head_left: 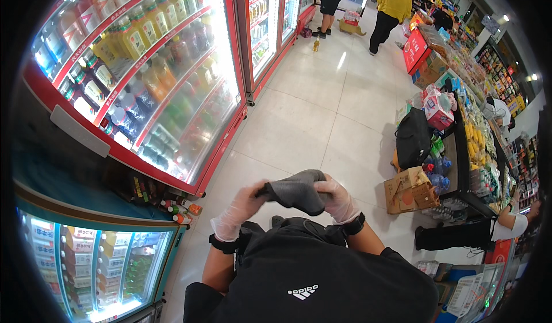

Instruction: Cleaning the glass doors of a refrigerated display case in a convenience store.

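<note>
A dark grey cloth (297,191) is bunched and stretched between my hands, in front of my black shirt. My left hand (246,200) grips its darker end on the left of the picture. At the cloth's other end, the fingers of my right hand (338,195) are closed on the fabric. Both hands wear thin see-through gloves, with black bands around the wrists. Motion blurs the left hand a little. The cloth's exact kind cannot be told, as it is folded over itself.
A red-framed drinks fridge (224,107) full of bottles stands at left. Below it is a teal fridge (168,254). Cardboard boxes (405,189) and a black bag (412,137) line the display table at right. A bottle (316,44) stands on the tiled floor (297,120); several people are nearby.
</note>
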A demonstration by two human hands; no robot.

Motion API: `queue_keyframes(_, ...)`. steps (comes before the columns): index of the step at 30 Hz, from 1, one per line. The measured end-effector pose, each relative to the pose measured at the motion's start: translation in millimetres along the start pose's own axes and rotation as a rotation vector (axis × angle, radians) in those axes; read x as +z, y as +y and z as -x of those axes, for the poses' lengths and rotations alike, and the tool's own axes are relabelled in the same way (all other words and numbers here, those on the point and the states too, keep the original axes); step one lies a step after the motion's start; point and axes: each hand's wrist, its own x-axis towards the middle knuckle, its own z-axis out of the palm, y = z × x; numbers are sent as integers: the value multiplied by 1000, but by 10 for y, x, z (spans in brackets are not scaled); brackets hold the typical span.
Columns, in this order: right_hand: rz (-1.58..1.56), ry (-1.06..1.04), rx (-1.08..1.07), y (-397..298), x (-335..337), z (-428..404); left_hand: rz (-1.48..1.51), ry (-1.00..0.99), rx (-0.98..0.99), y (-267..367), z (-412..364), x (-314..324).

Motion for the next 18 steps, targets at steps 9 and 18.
queue_keyframes(9,519,-283,556,73,41,-72,-26,393,350,384,-40,-335)
queue_keyframes(18,201,-85,379,-11,97,1,-309,73,-47,328,39,-255)
